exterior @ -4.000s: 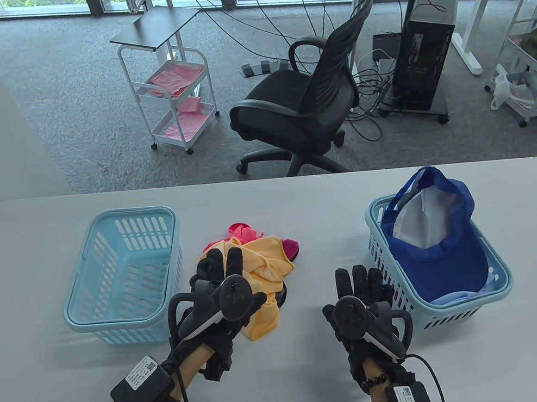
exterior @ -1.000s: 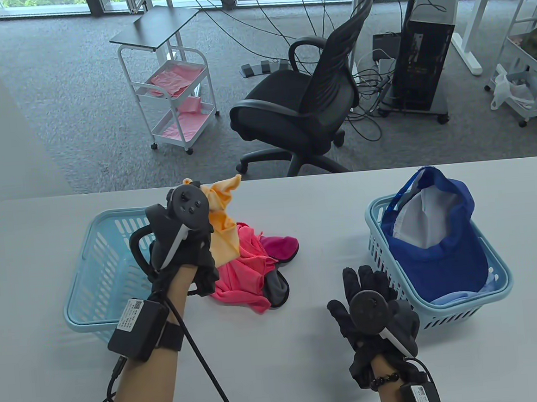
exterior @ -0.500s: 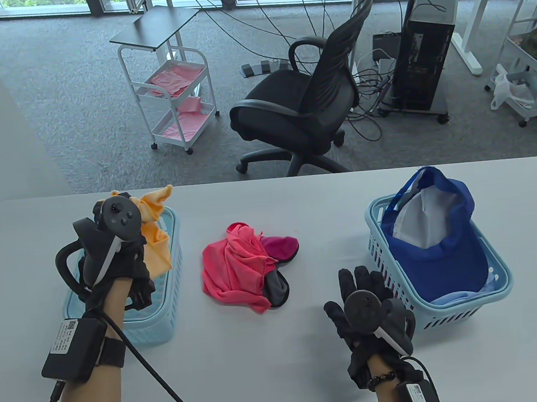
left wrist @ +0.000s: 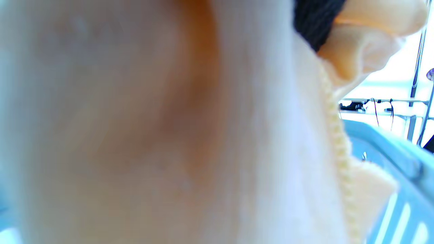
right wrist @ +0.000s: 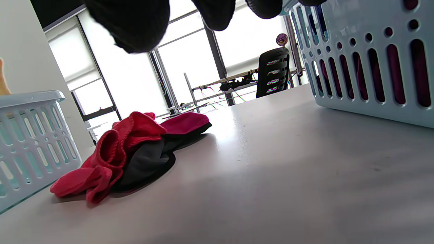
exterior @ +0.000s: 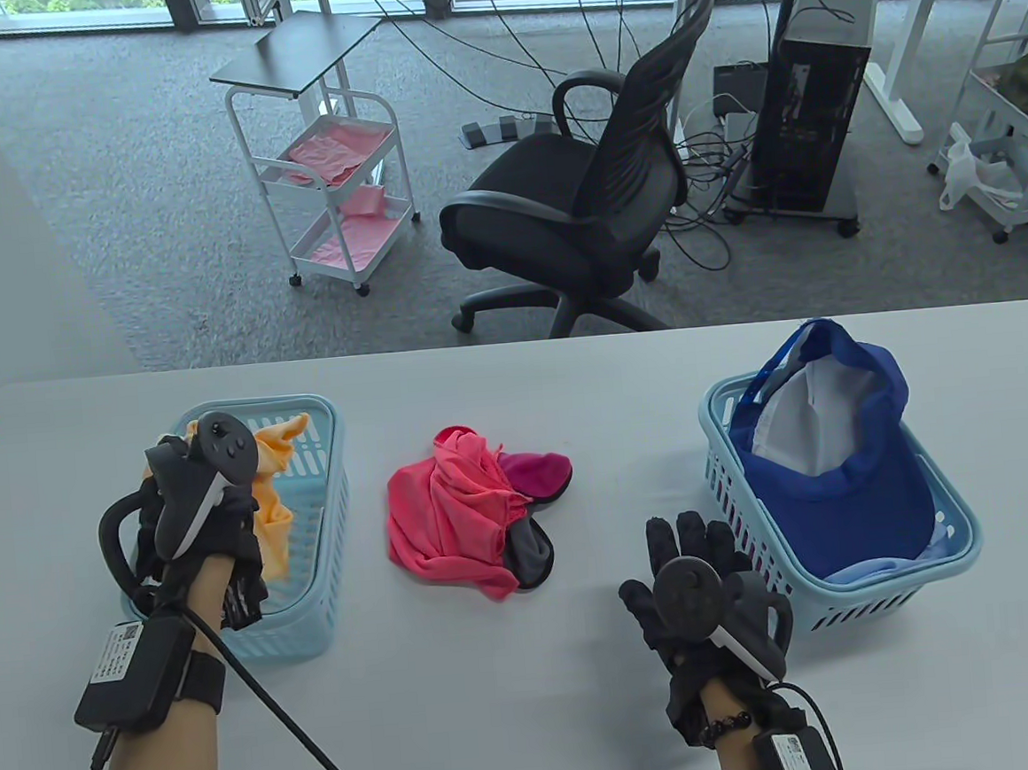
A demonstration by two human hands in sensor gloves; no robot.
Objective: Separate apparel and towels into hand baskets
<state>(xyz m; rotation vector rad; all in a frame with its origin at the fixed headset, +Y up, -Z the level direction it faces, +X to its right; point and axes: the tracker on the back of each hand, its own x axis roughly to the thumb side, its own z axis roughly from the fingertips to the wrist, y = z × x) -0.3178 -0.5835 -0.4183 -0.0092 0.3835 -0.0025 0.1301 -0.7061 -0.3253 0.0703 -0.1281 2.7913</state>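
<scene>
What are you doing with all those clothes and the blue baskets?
Someone in black gloves is sorting clothes into two baskets. The left hand holds an orange cloth down inside the left basket. The right hand rests flat on the table, holding nothing, beside the right basket, which already has a blue cap in it. A pink cloth, bunched up with some dark and magenta pieces, lies on the table between the baskets, not sorted yet.
</scene>
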